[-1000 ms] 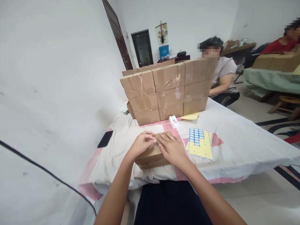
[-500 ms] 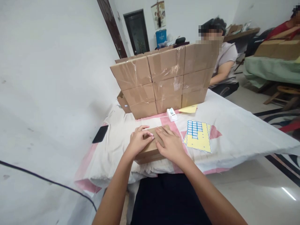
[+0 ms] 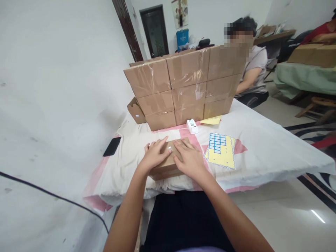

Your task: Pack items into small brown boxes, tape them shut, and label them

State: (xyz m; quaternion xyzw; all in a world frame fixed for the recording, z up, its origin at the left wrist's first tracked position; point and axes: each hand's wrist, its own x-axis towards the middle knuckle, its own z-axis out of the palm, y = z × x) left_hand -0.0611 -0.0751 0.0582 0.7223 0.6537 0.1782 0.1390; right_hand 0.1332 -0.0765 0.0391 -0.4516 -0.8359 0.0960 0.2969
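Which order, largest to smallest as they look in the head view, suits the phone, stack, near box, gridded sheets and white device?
1. Stack
2. Near box, partly covered
3. Gridded sheets
4. Phone
5. White device

At my left stands a tall white plaster wall (image 3: 65,70) with small grey marks, and a thin black cable (image 3: 52,193) runs before its lower part. Farther ahead of me I see a dark brown wooden door frame (image 3: 128,31), and then a dark-framed door with a glassy panel (image 3: 154,31) in the white rear wall (image 3: 210,17). A pale picture scroll (image 3: 185,14) hangs beside this door. To my right there are a brown wooden desk (image 3: 278,37), a table covered with pale green cloth (image 3: 301,77) and a low wooden stool (image 3: 312,106). The light glossy floor (image 3: 275,217) carries black curved patterns (image 3: 312,134) and one bright streak of reflected light (image 3: 317,216).
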